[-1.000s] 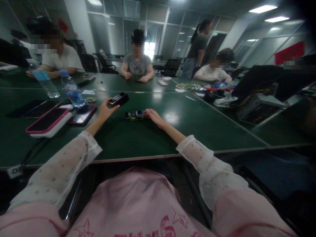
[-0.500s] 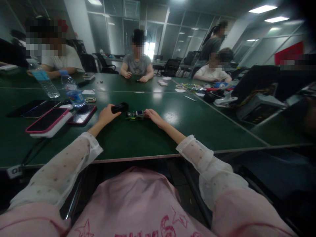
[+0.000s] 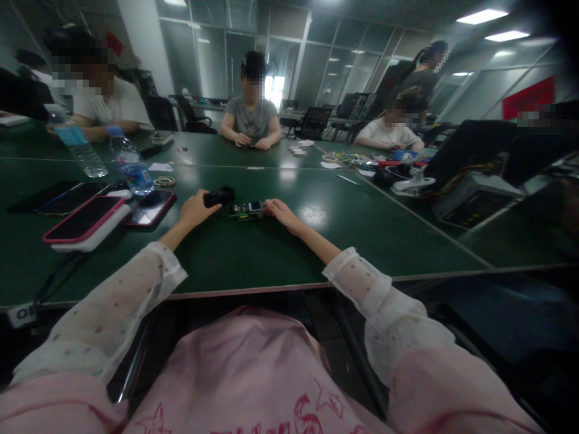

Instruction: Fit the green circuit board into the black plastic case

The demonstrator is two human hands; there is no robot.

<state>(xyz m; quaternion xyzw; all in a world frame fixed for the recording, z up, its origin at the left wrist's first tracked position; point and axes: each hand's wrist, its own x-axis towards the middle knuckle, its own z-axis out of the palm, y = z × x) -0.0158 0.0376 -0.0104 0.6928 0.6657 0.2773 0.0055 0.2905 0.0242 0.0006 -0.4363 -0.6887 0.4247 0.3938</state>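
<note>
On the dark green table (image 3: 253, 259), my left hand (image 3: 197, 209) is closed on the left end of a small black box (image 3: 221, 195), thumb in front and fingers behind. Just right of the box is a green circuit board (image 3: 246, 211) with a small dark screen on its right part. The fingers of my right hand (image 3: 279, 212) pinch the board's right edge. A narrow gap separates box and board. The fingertips of my right hand are small and partly hidden.
Left of my arms are a pink-edged phone (image 3: 85, 220), another phone (image 3: 151, 208), two plastic bottles (image 3: 131, 166) and a tape roll (image 3: 164, 181). To the right are wires (image 3: 346, 160) and a metal-cased unit (image 3: 477, 196). Several people sit or stand beyond.
My hands, the black box and the board are almost where they were. Across the table, a seated person's hands have come closer together, and the standing person at the back has moved right.
</note>
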